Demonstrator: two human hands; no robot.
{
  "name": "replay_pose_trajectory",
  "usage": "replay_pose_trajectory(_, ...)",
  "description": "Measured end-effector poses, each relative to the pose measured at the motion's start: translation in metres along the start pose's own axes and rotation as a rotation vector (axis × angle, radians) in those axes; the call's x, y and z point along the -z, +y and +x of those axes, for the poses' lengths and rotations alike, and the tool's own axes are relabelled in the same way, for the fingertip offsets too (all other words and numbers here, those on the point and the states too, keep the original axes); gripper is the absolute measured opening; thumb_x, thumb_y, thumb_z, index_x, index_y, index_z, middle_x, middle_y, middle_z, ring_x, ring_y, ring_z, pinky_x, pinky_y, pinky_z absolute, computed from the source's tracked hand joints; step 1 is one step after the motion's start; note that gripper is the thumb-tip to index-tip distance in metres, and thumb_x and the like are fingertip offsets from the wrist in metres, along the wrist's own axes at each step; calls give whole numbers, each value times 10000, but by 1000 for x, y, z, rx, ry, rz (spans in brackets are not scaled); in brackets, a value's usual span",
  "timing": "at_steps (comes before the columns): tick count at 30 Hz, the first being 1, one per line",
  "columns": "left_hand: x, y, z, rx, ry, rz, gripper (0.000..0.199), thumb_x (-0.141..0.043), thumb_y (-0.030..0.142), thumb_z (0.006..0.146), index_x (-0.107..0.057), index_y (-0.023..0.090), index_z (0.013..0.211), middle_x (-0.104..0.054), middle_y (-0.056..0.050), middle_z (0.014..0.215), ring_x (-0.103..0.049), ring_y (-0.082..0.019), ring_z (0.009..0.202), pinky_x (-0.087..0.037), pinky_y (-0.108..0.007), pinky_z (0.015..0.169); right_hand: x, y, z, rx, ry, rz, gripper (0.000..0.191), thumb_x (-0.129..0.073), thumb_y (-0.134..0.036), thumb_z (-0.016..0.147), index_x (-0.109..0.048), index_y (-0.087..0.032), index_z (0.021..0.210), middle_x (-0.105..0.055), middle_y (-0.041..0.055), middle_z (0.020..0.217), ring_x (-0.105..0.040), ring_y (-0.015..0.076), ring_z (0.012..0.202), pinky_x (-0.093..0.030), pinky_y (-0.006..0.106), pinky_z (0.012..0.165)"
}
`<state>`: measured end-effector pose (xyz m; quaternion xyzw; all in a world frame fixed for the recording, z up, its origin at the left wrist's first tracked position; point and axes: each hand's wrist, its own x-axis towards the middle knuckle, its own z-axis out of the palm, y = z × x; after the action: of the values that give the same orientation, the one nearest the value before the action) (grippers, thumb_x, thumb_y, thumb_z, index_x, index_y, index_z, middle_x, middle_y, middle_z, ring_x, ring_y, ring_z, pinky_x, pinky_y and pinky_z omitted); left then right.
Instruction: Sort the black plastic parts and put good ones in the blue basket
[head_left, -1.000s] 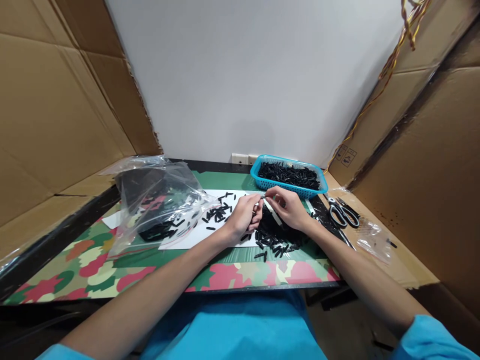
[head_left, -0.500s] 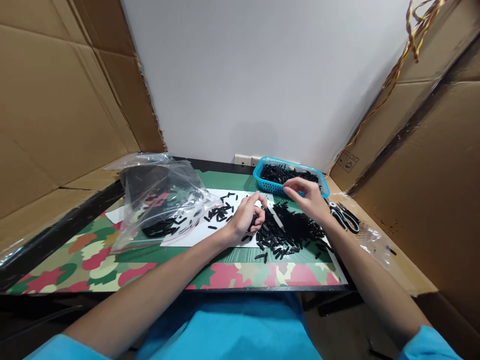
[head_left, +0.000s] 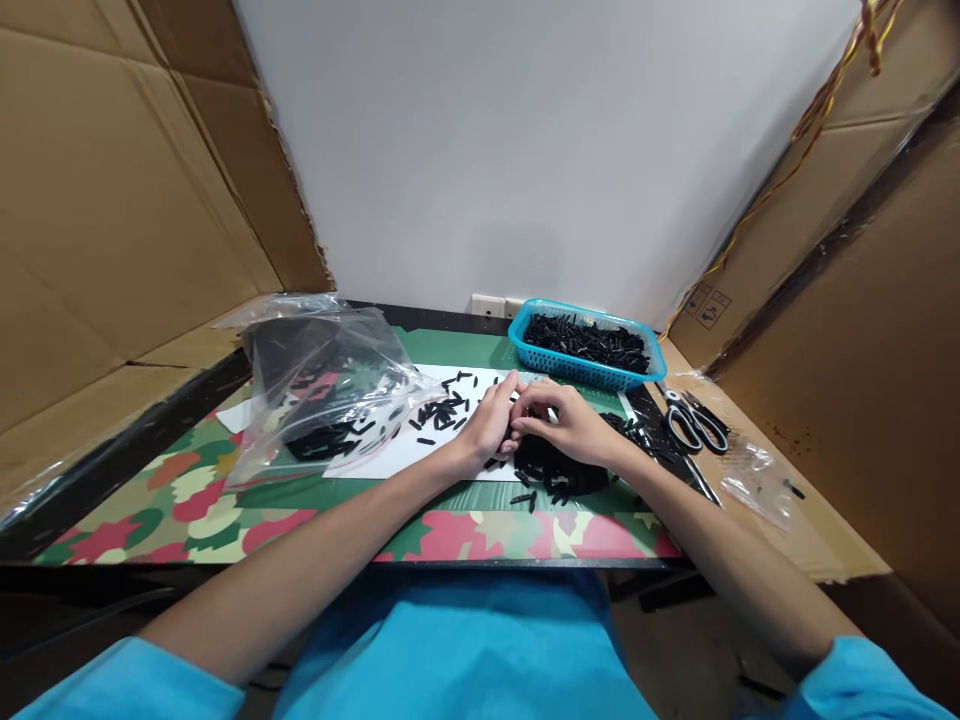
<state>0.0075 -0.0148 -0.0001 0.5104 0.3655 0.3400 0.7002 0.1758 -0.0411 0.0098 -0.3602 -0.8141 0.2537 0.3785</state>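
My left hand (head_left: 489, 422) is curled closed over the white sheet (head_left: 356, 466), with a bit of something black showing between its fingers. My right hand (head_left: 571, 424) meets it from the right, thumb and fingers bent into a pinch at the left fingertips. Whatever the right fingers hold is too small or hidden to make out. Below and beside the hands lies a heap of small black stick-like pieces (head_left: 559, 476). More loose black pieces (head_left: 442, 412) are scattered on the sheet to the left.
Behind the hands stands a blue basket (head_left: 585, 370) full of black pieces. On the left lies a clear zip bag (head_left: 322, 385) with black pieces inside. Scissors (head_left: 696, 425) and a small clear bag (head_left: 757, 485) lie at the right. Cardboard walls (head_left: 847, 330) flank the table.
My right hand has moved from near the basket down and left to the left hand. The left hand stays nearly in place. A white stick-like item beside it is now hidden.
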Motion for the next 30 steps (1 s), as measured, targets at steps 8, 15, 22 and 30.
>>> replay_pose_trajectory(8, 0, -1, 2, 21, 16, 9, 455, -454, 690, 1027, -509, 248, 936, -454, 87, 468, -350, -78, 285, -196, -127, 333, -2, 3, 1, 19, -30, 31, 159, -664, -245, 1022, -668, -200, 869, -651, 17, 868, -537, 185, 810, -417, 306, 766)
replay_pose_trajectory(15, 3, 3, 4, 126, -33, -17, 522, -450, 699, 1008, -469, 231, 778, -454, 61, 495, -332, -64, 305, -171, -137, 334, -5, 4, -1, 7, -19, 74, 177, -547, -253, 1061, -552, -221, 887, -617, 31, 926, -536, 201, 866, -434, 327, 833)
replay_pose_trajectory(22, 2, 10, -1, 161, -47, -53, 388, -531, 515, 991, -453, 230, 741, -419, 77, 521, -304, -54, 319, -170, -135, 331, -5, -1, -1, -45, 50, 144, 262, -494, -411, 1092, -512, -224, 909, -565, 20, 913, -510, 192, 851, -432, 323, 823)
replay_pose_trajectory(30, -1, 13, -1, 178, -117, -46, 486, -515, 593, 983, -408, 236, 672, -402, 70, 500, -288, -59, 308, -156, -158, 298, 9, 2, 2, -154, 131, 234, 420, -573, -615, 1022, -590, -206, 930, -612, 15, 891, -551, 188, 847, -448, 312, 800)
